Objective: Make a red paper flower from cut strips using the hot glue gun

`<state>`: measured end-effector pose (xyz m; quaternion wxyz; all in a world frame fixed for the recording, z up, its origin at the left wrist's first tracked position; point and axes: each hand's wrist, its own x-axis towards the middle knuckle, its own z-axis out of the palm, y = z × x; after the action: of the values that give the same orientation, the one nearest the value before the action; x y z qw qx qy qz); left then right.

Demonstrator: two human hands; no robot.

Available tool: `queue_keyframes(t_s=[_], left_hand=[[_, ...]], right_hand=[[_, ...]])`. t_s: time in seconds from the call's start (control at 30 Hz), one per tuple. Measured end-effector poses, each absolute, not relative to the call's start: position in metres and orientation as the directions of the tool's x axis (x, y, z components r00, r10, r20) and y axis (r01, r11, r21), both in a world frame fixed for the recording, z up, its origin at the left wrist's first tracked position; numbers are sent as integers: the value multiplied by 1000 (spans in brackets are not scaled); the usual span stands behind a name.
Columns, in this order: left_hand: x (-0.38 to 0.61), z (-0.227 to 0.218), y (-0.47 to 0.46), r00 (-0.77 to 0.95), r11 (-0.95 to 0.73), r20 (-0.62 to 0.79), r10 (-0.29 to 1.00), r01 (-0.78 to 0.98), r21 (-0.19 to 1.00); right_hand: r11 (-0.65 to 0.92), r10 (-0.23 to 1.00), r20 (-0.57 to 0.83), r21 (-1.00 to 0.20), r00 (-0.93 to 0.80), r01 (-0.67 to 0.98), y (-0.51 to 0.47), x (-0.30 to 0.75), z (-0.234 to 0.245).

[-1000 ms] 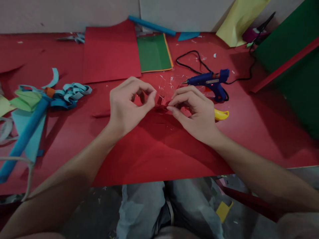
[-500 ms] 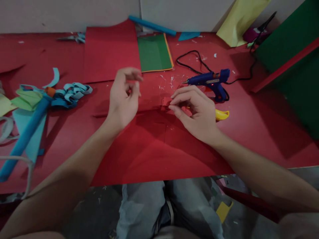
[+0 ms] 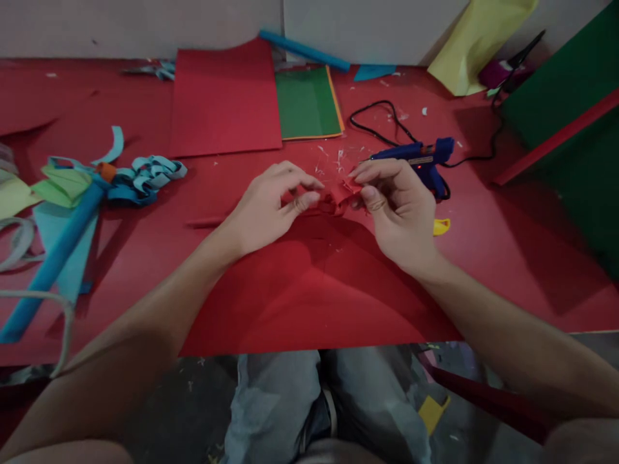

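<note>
Left hand (image 3: 264, 209) grip pinching crumpled red paper piece (image 3: 338, 195) (fingertips closed), right hand (image 3: 399, 203) pinching its other end

Left forearm (image 3: 159, 309) and right forearm (image 3: 507, 335) enter from the lower corners and converge toward the centre. Left hand (image 3: 264, 209): palm down, thumb and forefinger pinched at the tips, pointing right. Right hand (image 3: 401, 206): thumb pressed against extended fingers in a closed grip, pointing left. The two sets of fingertips lie just apart.

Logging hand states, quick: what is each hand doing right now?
Left hand: closed, pinching the small red paper piece.
Right hand: closed, pinching the same piece.
</note>
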<state>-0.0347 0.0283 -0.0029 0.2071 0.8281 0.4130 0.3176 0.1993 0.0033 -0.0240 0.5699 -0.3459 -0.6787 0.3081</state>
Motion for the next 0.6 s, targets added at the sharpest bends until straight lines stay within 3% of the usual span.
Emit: queue_keyframes(t_s=[0.17,0.37,0.5,0.6], left_hand=[[-37,9,40,424,-422,130,896,724,545],[-37,20,52,532,-293,-175,829,677,675],[-45,25,50,737,-382,-162,656,509,771],[-48,24,49,813,-511,-116,571,463,724]], right_hand=[[624,776,601,-777,-191,89,4,198,-23],[647,742,613,-761,-272,49,3,195,-24],[629,752,593,-776,-288,47,3,196,-24],[622,757,587,-781,-287,46,4,197,-24]])
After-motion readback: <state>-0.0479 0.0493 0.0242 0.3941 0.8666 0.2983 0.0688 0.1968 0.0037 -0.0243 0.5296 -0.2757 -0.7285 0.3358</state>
